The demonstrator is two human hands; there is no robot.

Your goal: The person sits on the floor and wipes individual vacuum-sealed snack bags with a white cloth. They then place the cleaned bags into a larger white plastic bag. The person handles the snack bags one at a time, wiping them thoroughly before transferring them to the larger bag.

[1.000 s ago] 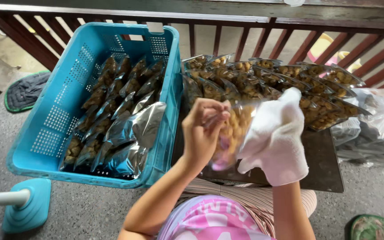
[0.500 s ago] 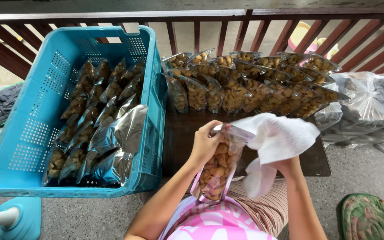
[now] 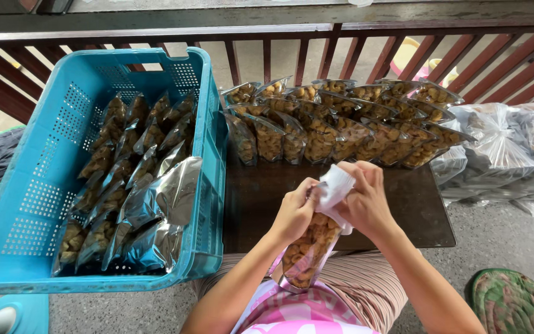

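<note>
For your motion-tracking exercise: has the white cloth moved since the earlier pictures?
Yes. The white cloth, earlier spread loose over the right hand, is now bunched small at the snack pouch top, lower against the dark table.

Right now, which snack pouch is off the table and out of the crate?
The pouch both hands grip over the lap, white cloth at its top; the others sit in rows.

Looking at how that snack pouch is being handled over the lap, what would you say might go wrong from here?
1. The filled pouch hangs over the lap, gripped only near its top by the left hand and right hand; a slip might drop it.
2. The white cloth is bunched at the pouch's mouth, so it may snag there.
3. The upright pouches on the dark table lean on one another; a nudge could topple them.
</note>
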